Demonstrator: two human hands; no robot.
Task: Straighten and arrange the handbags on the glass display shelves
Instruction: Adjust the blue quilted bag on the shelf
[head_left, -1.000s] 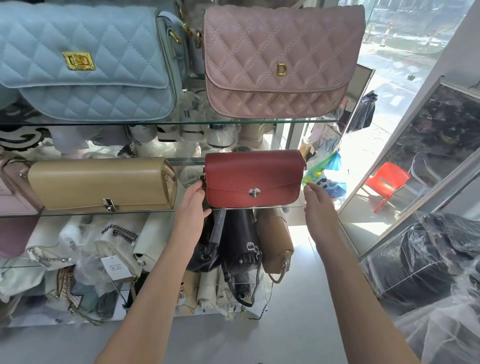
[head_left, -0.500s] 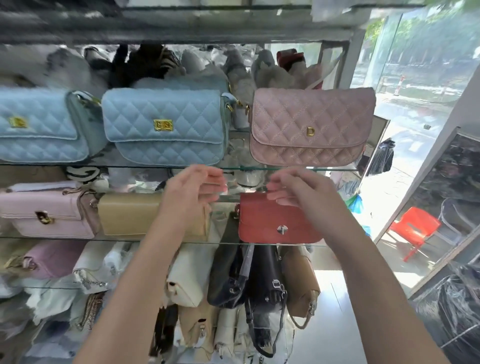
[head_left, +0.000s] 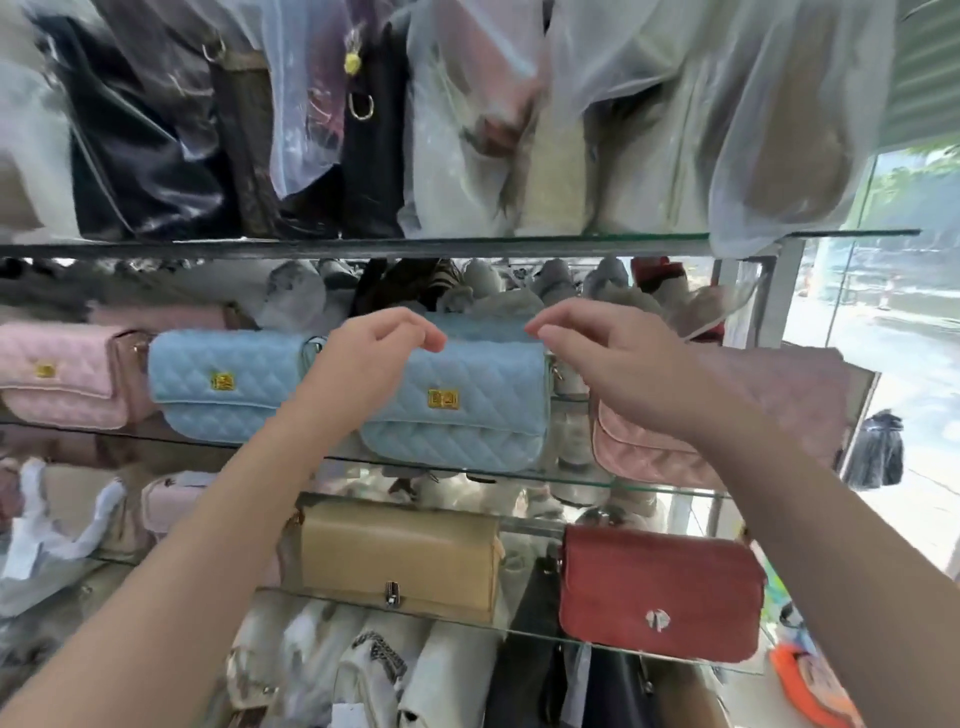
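Both hands have moved up from the red handbag (head_left: 660, 592) to the shelf above, and the view has tilted up. Middle glass shelf (head_left: 571, 480), left to right: pink quilted handbag (head_left: 57, 379), light-blue quilted handbag (head_left: 223, 384), left hand (head_left: 374, 358), centre blue handbag (head_left: 467, 410), right hand (head_left: 602, 358), dusty-pink quilted handbag (head_left: 779, 395). Both hands are curled at the centre bag's top edge; pinching or just touching, cannot tell. Tan handbag (head_left: 400, 556) lower centre, left of the red one.

The right forearm (head_left: 779, 488) hides much of the dusty-pink bag (head_left: 800, 384). The left edge cuts off the pale pink bag (head_left: 57, 379).
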